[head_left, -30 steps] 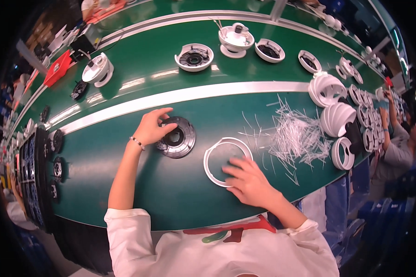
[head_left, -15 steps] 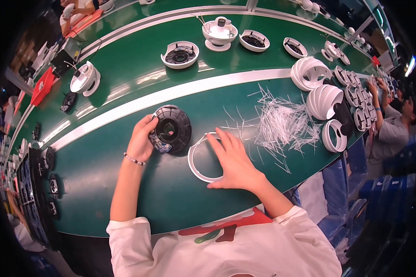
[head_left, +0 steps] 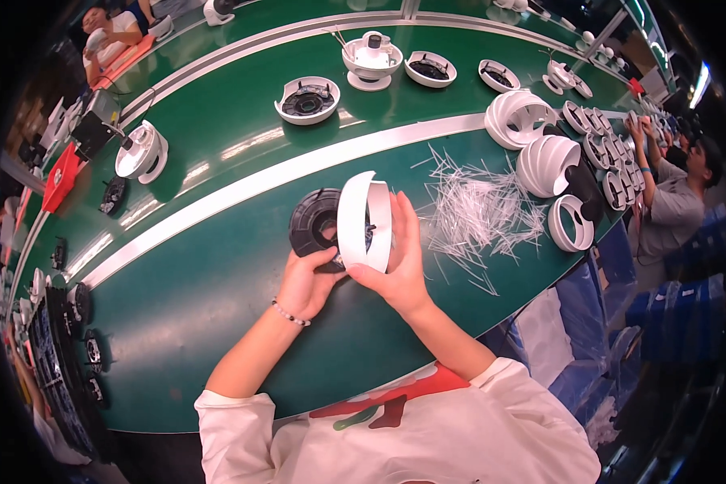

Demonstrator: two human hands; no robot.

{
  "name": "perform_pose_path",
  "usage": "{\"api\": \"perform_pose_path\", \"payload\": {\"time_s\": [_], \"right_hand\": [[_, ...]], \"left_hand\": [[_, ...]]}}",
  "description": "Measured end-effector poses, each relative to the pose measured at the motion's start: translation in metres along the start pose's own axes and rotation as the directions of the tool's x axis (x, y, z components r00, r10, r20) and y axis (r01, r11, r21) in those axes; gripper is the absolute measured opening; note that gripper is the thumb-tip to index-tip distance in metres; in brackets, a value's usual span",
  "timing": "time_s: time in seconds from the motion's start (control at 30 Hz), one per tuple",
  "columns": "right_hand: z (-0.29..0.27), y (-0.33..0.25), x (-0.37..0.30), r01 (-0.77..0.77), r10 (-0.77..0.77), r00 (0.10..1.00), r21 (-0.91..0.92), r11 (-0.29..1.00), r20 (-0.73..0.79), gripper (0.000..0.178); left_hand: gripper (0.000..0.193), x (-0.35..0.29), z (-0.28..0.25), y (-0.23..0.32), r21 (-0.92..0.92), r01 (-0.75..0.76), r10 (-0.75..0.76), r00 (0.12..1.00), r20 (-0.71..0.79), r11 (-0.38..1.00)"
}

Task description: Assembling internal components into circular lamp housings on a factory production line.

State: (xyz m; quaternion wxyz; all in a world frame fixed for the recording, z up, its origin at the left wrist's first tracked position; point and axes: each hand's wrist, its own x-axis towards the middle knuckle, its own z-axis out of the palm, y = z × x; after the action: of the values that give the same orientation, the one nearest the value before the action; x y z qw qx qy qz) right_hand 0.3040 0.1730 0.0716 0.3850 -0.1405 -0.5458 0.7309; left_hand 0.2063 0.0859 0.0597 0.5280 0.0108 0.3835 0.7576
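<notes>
My left hand (head_left: 308, 282) grips a round black plastic base (head_left: 310, 218) by its lower edge, thumb on its face. Beside it, my right hand (head_left: 399, 262) holds a white ring-shaped housing (head_left: 352, 226) upright, with the thumb at its lower rim and the fingers behind its right side. The housing stands on edge and covers the right part of the black base. Whether the two parts touch cannot be told. Both are raised above the green table (head_left: 218, 323).
A pile of thin white strips (head_left: 480, 214) lies right of my hands. White spiral shells (head_left: 548, 165) and a white ring (head_left: 571, 223) stand beyond it. Along the green conveyor (head_left: 242, 97) sit white housings with black bases (head_left: 307, 101). Black trays (head_left: 52, 347) are at left; a co-worker (head_left: 673, 194) works at right.
My right hand has lifted the white housing off the table and brought it left, up against the black base's side. My left hand has moved right and turned the base.
</notes>
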Motion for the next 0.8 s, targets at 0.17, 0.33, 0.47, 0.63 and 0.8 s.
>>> {"api": "perform_pose_path", "payload": {"time_s": [0.17, 0.33, 0.47, 0.63, 0.8], "right_hand": [[-0.008, 0.001, 0.005, -0.004, 0.007, 0.994, -0.036, 0.999, 0.109, 0.110], [-0.003, -0.004, 0.010, -0.018, 0.019, 0.999, -0.040, 0.999, 0.034, 0.108], [0.005, 0.005, 0.004, -0.066, 0.076, 0.994, -0.117, 0.991, 0.084, 0.107], [-0.008, 0.005, 0.006, 0.029, 0.052, 0.983, -0.425, 0.905, 0.178, 0.113], [0.008, -0.004, 0.002, 0.270, -0.033, 0.948, -0.739, 0.618, 0.318, 0.118]], "left_hand": [[0.037, 0.000, -0.018, 0.019, -0.011, 0.223, -0.217, 0.958, 0.188, 0.975], [0.042, 0.006, -0.014, 0.009, 0.069, -0.207, 0.207, 0.978, 0.017, 0.976], [0.046, 0.004, -0.017, -0.004, 0.227, -0.205, 0.171, 0.972, 0.161, 0.952], [0.062, 0.006, -0.021, 0.025, -0.136, 0.163, -0.044, 0.783, 0.620, 0.977], [0.058, 0.011, -0.019, 0.019, -0.284, 0.123, -0.032, 0.952, 0.303, 0.951]]}}
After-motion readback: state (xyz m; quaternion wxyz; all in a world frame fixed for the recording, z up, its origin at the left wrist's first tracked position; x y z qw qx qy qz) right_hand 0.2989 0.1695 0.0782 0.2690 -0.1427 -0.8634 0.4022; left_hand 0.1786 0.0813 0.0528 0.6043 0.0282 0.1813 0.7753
